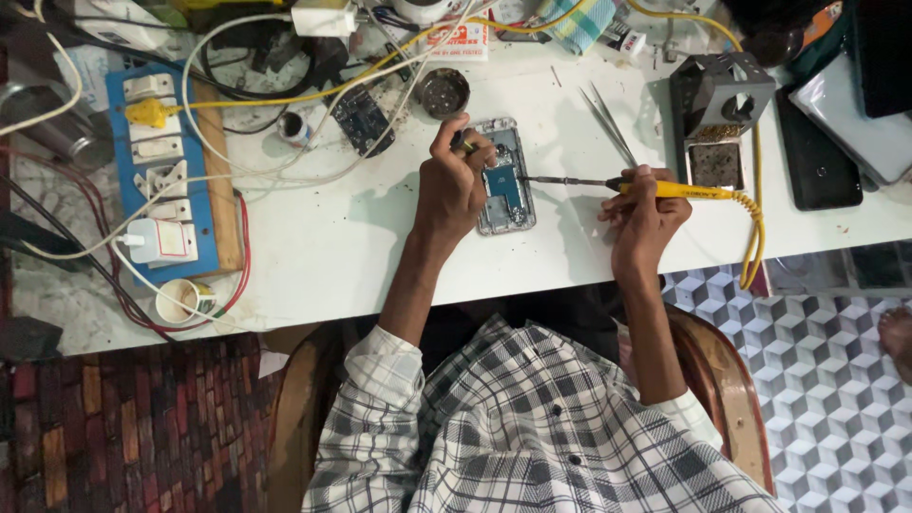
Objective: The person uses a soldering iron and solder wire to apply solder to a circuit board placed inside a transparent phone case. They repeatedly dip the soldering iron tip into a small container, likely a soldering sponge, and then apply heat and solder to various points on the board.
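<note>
On the white worktable (380, 256) lies one opened phone (506, 177), its back off and its boards bare. The left hand (449, 185) rests on the phone's left edge, fingers clenched around a small dark tool (463, 143) at its upper corner. The right hand (644, 204) grasps one yellow-handled soldering iron (665, 189), whose dark tip reaches left to touch the phone's middle. Just above that grip lies one pair of tweezers (608, 122), and beyond the iron's handle stands one black holder (717, 119) with a tray of brownish sponge. Above the left hand sits a round dark tin (444, 93); I cannot tell what fills it. Far left of it stands one paper cup (179, 300), open and pale inside. One dark phone (816, 157) lies face up beside the holder.
</note>
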`<control>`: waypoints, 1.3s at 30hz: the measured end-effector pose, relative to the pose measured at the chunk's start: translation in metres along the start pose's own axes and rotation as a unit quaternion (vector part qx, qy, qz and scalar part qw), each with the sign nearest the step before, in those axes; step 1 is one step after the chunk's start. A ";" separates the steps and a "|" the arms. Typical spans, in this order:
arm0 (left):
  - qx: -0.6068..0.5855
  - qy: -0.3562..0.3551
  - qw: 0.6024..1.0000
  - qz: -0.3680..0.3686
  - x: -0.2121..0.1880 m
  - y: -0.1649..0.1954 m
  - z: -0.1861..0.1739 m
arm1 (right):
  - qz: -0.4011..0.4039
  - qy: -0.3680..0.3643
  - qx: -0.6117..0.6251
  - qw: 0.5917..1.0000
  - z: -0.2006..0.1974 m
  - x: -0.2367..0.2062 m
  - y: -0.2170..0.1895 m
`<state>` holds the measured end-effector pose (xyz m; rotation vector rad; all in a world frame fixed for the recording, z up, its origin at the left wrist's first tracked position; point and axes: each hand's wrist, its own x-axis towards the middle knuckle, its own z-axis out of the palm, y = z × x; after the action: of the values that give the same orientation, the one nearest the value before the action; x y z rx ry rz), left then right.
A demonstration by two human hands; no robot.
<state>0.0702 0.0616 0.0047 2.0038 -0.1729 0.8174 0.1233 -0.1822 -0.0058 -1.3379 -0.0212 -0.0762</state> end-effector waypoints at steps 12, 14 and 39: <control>0.016 -0.002 1.000 -0.027 0.000 -0.002 0.002 | 0.010 0.010 0.017 1.000 0.001 0.002 -0.001; 0.005 -0.012 0.999 -0.050 0.000 -0.002 0.002 | 0.002 0.002 -0.003 1.000 -0.001 0.001 -0.002; 0.001 0.000 1.000 -0.019 0.000 0.001 0.002 | -0.009 -0.003 -0.005 1.000 0.001 0.000 -0.004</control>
<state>0.0705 0.0597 0.0044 2.0034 -0.1336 0.7954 0.1231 -0.1817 -0.0019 -1.3480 -0.0391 -0.0879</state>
